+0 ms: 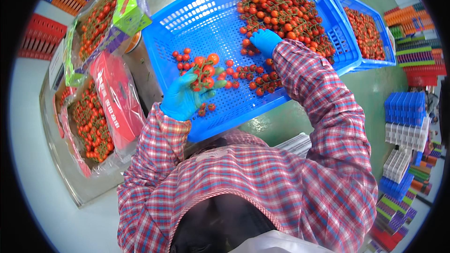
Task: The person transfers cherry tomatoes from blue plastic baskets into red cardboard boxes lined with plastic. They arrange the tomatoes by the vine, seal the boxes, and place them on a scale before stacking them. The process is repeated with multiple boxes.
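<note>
A large blue plastic crate point(190, 126) with perforated walls lies before me. Vine cherry tomatoes point(281, 14) are heaped at its far right, and a few loose trusses point(265, 80) lie on its floor. In my blue-gloved left hand point(184, 93), palm up over the crate's left part, rests a truss of cherry tomatoes point(204, 72) with green stems. My right hand point(266, 42), also gloved in blue, reaches to the near edge of the heap with fingers bent down. Its fingertips are hidden, so whether they grip a truss is unclear.
On the steel table point(95, 186) at left stand a green box point(130, 3) and a red box point(117, 102), both holding tomatoes in plastic liners. A second blue crate point(365, 1) of tomatoes is at right. Stacked crates point(404, 109) and coloured cartons point(416, 52) line the far right.
</note>
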Demonstrator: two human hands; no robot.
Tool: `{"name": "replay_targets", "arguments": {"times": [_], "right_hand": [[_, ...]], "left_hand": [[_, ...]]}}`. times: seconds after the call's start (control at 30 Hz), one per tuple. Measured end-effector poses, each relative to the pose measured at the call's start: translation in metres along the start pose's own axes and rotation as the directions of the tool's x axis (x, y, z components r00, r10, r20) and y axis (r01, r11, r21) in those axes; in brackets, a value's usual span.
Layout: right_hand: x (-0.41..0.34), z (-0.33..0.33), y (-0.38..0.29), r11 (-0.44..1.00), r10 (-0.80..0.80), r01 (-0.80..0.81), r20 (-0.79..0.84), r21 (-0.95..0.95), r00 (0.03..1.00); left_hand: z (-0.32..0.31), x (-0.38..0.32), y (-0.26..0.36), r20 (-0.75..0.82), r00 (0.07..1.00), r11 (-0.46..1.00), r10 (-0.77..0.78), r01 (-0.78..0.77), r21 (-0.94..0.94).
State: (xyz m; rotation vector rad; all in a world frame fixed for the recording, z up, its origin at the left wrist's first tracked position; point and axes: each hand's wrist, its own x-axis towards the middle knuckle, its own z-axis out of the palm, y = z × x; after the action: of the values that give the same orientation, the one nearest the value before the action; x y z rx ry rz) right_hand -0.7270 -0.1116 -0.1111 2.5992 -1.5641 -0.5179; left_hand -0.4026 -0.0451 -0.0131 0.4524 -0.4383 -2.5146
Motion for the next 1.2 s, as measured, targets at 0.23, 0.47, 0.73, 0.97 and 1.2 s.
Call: {"name": "replay_targets", "arguments": {"times": [0.23, 0.47, 0.73, 0.97, 1.2], "right_hand": [[0.003, -0.006, 0.046, 0.899, -0.08, -0.115, 0.418, 0.423, 0.905], [-0.054, -0.156, -0.058, -0.515, -0.243, -0.141, 0.014, 0.845, 0.97], [0.066, -0.291, -0.29, -0.534, -0.478, -0.024, -0.278, 0.845, 0.833], [0.178, -0.298, -0.407, 0.32, -0.418, 0.622, -0.482, 0.715, 0.77], [0.159, -0.278, -0.413, 0.117, -0.471, 0.579, -0.469, 0.807, 0.747]], "left_hand": [[-0.012, -0.074, -0.013, 0.091, 0.988, 0.96, 0.125, -0.144, 0.24], [0.001, -0.204, -0.005, -0.081, 0.976, 0.945, 0.201, -0.172, 0.277], [-0.037, -0.331, 0.014, -0.296, 0.821, 0.852, 0.487, -0.374, 0.365], [-0.071, -0.397, 0.027, -0.343, 0.674, 0.723, 0.654, -0.424, 0.546], [-0.077, -0.434, 0.069, -0.434, 0.573, 0.675, 0.695, -0.312, 0.669]]}}
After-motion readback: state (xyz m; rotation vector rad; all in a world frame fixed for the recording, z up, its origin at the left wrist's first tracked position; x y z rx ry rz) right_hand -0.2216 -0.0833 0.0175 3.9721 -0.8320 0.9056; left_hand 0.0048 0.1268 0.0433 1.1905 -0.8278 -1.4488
